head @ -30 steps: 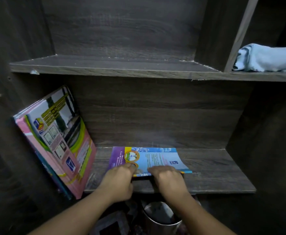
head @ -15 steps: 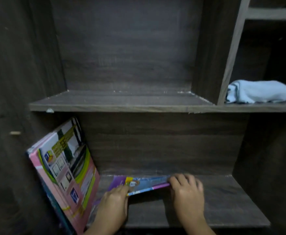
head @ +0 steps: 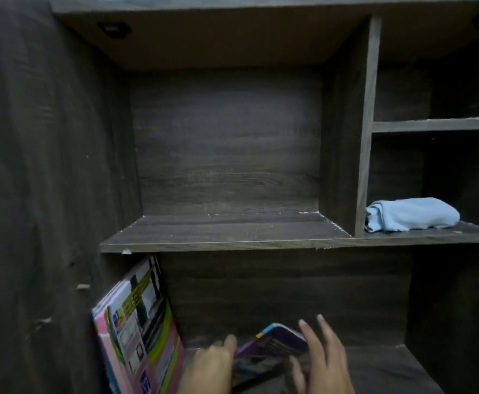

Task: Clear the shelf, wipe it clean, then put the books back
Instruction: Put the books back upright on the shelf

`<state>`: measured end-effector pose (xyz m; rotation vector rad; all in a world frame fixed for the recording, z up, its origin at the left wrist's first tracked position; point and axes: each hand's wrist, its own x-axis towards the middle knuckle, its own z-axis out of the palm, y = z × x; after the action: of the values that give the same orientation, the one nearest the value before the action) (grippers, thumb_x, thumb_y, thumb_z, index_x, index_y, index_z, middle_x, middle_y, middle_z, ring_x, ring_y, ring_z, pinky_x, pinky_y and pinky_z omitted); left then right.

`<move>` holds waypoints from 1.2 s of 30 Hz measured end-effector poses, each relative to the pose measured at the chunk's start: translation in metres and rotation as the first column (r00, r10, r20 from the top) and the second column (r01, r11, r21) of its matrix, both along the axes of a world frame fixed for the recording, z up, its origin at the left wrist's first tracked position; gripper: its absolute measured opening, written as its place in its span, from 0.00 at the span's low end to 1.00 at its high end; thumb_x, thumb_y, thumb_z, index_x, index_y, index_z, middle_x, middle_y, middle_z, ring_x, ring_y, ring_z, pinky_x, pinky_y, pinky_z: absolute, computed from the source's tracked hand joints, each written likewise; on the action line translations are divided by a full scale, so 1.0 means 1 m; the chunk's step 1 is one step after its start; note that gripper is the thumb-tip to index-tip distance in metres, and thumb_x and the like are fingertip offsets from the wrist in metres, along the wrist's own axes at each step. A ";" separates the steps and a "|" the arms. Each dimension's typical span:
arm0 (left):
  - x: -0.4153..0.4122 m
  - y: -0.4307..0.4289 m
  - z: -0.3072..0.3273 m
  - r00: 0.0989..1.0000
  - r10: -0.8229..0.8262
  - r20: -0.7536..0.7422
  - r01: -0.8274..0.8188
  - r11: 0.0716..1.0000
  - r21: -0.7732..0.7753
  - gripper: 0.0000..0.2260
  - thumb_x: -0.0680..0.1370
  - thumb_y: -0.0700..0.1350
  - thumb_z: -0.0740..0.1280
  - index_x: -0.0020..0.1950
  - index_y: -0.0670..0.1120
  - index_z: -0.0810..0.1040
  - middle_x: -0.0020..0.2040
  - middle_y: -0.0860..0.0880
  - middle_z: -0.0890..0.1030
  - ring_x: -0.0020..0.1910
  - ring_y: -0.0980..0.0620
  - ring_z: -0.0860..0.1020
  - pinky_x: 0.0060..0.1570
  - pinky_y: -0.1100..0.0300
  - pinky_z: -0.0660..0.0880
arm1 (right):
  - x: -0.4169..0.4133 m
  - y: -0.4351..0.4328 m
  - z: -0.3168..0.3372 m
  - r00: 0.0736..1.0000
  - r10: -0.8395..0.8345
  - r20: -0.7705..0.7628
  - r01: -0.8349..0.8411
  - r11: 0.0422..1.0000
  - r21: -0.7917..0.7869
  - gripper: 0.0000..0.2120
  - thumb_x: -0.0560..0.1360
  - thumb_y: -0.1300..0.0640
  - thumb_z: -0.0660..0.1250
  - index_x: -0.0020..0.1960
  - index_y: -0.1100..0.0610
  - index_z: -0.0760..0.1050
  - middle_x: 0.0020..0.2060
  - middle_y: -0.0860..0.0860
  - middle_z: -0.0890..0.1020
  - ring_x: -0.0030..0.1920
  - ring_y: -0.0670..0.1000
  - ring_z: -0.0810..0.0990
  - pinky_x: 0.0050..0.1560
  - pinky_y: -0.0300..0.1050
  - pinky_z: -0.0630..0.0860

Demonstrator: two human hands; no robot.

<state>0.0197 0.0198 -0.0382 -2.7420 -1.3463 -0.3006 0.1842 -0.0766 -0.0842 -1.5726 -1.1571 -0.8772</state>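
Purple booklet (head: 272, 341), long axis eight-to-two o'clock, spans both hands: left hand (head: 207, 365) grips its eight o'clock end; right hand (head: 325, 362), fingers (head: 325, 329) straight, supports the other.

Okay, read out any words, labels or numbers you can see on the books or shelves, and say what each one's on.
None can be read.
Pink book leaning at the left: cover lettering on a yellow band and small panels, too blurred to read.
Purple book between left hand and right hand: print blurred, unreadable.
Blue cloth and shelf: no text visible.
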 end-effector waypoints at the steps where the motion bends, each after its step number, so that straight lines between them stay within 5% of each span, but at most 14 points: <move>1: -0.005 -0.001 0.003 0.999 0.022 0.038 -0.021 1.000 -0.023 0.17 0.82 0.47 0.53 0.72 0.53 0.61 0.67 0.47 0.73 0.63 0.45 0.76 0.60 0.53 0.71 | 0.002 -0.001 -0.003 1.000 -0.011 -0.010 0.011 1.000 -0.027 0.22 0.70 0.48 0.62 0.63 0.51 0.72 0.62 0.58 0.73 0.56 0.57 0.74 0.57 0.44 0.70; 5: -0.033 -0.003 0.012 0.941 0.150 0.303 -0.128 0.988 -0.090 0.09 0.80 0.50 0.58 0.59 0.50 0.67 0.54 0.49 0.79 0.55 0.47 0.79 0.53 0.55 0.72 | -0.006 -0.009 -0.012 0.999 0.041 -0.005 -0.041 0.969 -0.244 0.33 0.56 0.53 0.74 0.60 0.47 0.71 0.60 0.52 0.74 0.53 0.54 0.72 0.41 0.49 0.81; 9: -0.063 0.002 0.013 0.836 0.250 0.488 -0.225 0.968 -0.110 0.07 0.77 0.45 0.63 0.51 0.49 0.65 0.46 0.46 0.80 0.49 0.44 0.81 0.47 0.54 0.73 | -0.026 -0.007 -0.018 0.990 0.142 -0.008 -0.130 0.882 -0.453 0.42 0.45 0.55 0.82 0.58 0.46 0.71 0.56 0.52 0.80 0.54 0.52 0.75 0.40 0.47 0.81; 15: -0.089 0.015 0.037 0.802 0.279 0.527 -0.309 0.951 -0.034 0.29 0.76 0.45 0.66 0.72 0.48 0.53 0.48 0.48 0.79 0.44 0.47 0.81 0.42 0.55 0.78 | -0.051 0.004 -0.012 0.948 0.316 0.041 -0.222 0.747 -0.626 0.33 0.47 0.49 0.81 0.50 0.48 0.74 0.56 0.51 0.79 0.54 0.50 0.76 0.41 0.41 0.80; 19: -0.084 0.028 0.077 0.908 0.222 0.356 -0.290 0.945 0.151 0.26 0.76 0.37 0.64 0.71 0.49 0.60 0.53 0.46 0.76 0.47 0.44 0.80 0.40 0.53 0.74 | -0.068 0.016 -0.001 0.928 0.362 0.091 -0.201 0.690 -0.695 0.29 0.52 0.47 0.80 0.50 0.48 0.74 0.55 0.51 0.79 0.52 0.52 0.81 0.44 0.41 0.80; 24: -0.078 0.042 0.096 0.947 0.311 0.079 -0.317 0.945 0.084 0.25 0.76 0.31 0.61 0.72 0.43 0.61 0.54 0.41 0.79 0.53 0.41 0.78 0.39 0.52 0.72 | -0.084 0.028 0.016 0.924 0.357 0.138 -0.156 0.681 -0.715 0.24 0.52 0.47 0.79 0.47 0.48 0.78 0.53 0.51 0.81 0.52 0.52 0.81 0.46 0.43 0.80; 29: -0.091 0.046 0.094 0.959 0.279 0.047 -0.283 0.955 0.093 0.33 0.76 0.30 0.60 0.78 0.43 0.52 0.57 0.40 0.78 0.55 0.41 0.78 0.43 0.51 0.73 | -0.089 0.036 0.028 0.911 0.380 0.158 -0.133 0.637 -0.759 0.19 0.56 0.50 0.77 0.46 0.51 0.79 0.54 0.54 0.80 0.53 0.56 0.81 0.46 0.48 0.80; 32: -0.100 0.039 0.089 0.961 0.273 0.033 -0.275 0.953 0.124 0.35 0.76 0.31 0.60 0.79 0.45 0.48 0.57 0.41 0.78 0.54 0.42 0.78 0.48 0.50 0.75 | -0.094 0.037 0.041 0.900 0.411 0.147 -0.133 0.579 -0.804 0.18 0.66 0.54 0.71 0.55 0.55 0.78 0.63 0.57 0.75 0.63 0.59 0.75 0.58 0.53 0.74; 36: -0.106 0.031 0.086 0.959 0.277 0.062 -0.283 0.946 0.155 0.33 0.78 0.32 0.58 0.79 0.43 0.48 0.59 0.42 0.77 0.56 0.42 0.78 0.54 0.49 0.74 | -0.104 0.039 0.056 0.889 0.441 0.126 -0.142 0.526 -0.838 0.20 0.75 0.54 0.62 0.67 0.55 0.71 0.72 0.55 0.63 0.72 0.56 0.61 0.68 0.48 0.61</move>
<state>-0.0861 0.0507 0.0473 -2.3860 -1.6184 -0.4237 0.0797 -0.0378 -0.0282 -1.8683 -2.2423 -0.3430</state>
